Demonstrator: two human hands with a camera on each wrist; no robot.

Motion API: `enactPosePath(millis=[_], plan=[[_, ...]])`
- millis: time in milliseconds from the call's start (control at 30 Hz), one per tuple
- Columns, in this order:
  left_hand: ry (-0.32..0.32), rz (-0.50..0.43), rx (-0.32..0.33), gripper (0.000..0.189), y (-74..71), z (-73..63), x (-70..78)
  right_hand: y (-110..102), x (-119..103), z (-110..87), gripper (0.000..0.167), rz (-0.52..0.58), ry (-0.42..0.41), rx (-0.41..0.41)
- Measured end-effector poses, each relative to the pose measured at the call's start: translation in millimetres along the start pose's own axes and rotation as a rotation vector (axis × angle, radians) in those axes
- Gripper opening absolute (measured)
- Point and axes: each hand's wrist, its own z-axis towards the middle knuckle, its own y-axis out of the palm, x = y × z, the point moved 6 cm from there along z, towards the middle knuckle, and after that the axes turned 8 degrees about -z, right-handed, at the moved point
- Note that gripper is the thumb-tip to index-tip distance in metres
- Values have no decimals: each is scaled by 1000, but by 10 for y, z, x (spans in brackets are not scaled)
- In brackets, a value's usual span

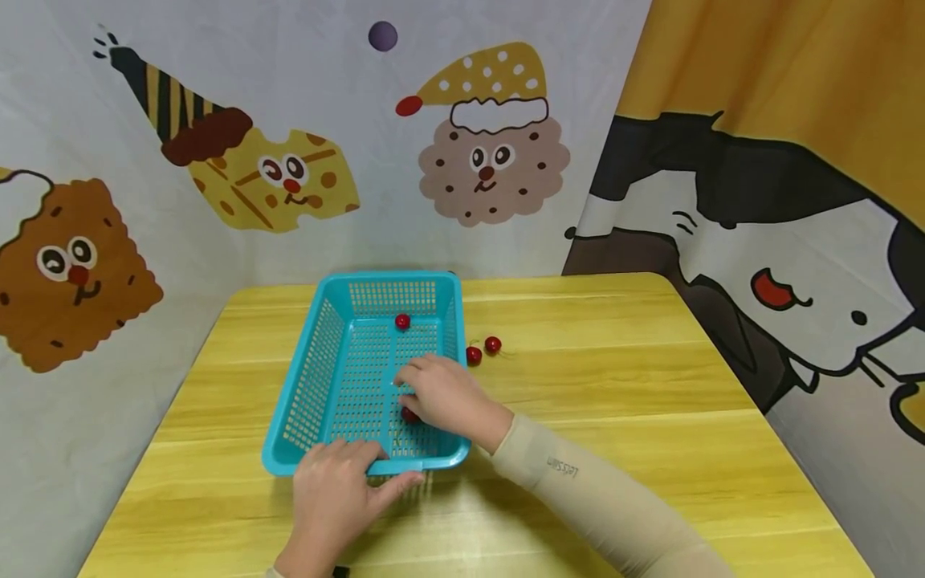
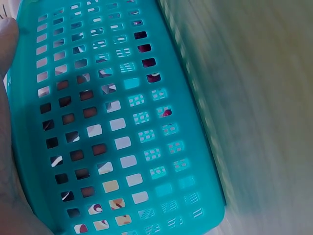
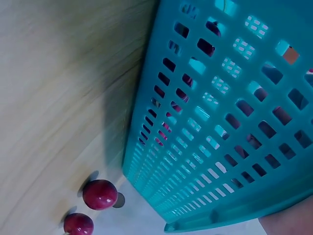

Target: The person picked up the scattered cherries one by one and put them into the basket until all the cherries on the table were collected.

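A blue plastic basket (image 1: 291, 381) with slotted walls stands on the table. My left hand (image 1: 340, 486) grips its near rim, fingers over the edge and thumb along the outside. Reaching over the right side, my right hand (image 1: 448, 397) is low inside the basket, its thumb apart from its bent fingers. A dark red cherry (image 1: 410, 415) shows partly under that hand; the palm side is hidden. Farther back on the basket floor lies another cherry (image 1: 402, 322). Through the wall slots in the left wrist view, dark red fruit (image 2: 148, 62) is visible.
Outside the basket's right wall, two cherries (image 1: 493, 345) with stems lie on the wooden table (image 1: 614, 361). They show as round red cherries (image 3: 100, 194) in the right wrist view. Behind the table hangs a printed cloth (image 1: 347, 241) with cartoon figures.
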Motion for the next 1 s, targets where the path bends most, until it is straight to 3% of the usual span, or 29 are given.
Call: enactPosePath(millis=[267,500,667,767,867,1000], plan=[[0,-6,19,74,-24,-3,25,-50,10,-60,26,33,51,7],[17,13,18,80,-27,-16,46,-74,-9,-117,26,47,45,25],[12,8,-1,80,-14,-12,51,-78,45,-149,30,169,42,52],[10,9,-8,80,-12,-10,65,-140,136,-198,34,267,38,113],[6,14,-13,81,-20,-11,79,-256,324,-241,36,322,56,234],[-6,14,-16,81,-34,-21,70,-400,778,-242,33,367,244,356]])
